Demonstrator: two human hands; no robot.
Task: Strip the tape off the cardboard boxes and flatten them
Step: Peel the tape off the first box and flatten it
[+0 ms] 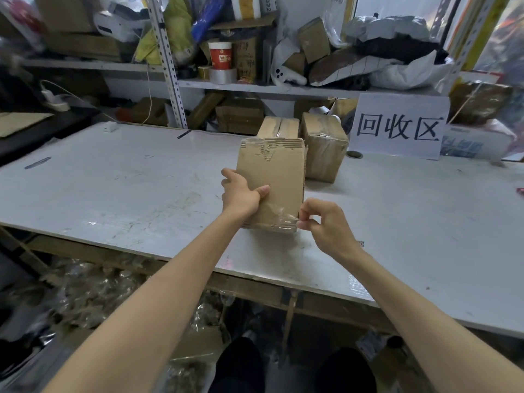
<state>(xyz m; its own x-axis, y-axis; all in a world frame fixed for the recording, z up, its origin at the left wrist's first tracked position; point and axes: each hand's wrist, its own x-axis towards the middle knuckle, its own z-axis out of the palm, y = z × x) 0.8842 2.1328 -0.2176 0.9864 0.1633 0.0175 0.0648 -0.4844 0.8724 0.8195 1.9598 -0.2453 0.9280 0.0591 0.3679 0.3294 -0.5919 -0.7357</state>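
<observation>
Your right hand [326,222] pinches clear tape [279,219] at the near corner of a folded cardboard box [272,177]. Your left hand [241,198] grips its left edge over the white tabletop [113,194]. Just behind, two taped boxes [324,154] stand side by side. Beyond are a white sign [399,126] and a cluttered shelf [255,87] holding a paper cup [219,55].

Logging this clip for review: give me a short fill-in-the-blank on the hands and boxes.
1. The left hand grips the ____ side of the box.
2. The right hand pinches clear ____ at its near corner.
3. Behind it, ____ more boxes stand on the table.
Missing words: left; tape; two.
</observation>
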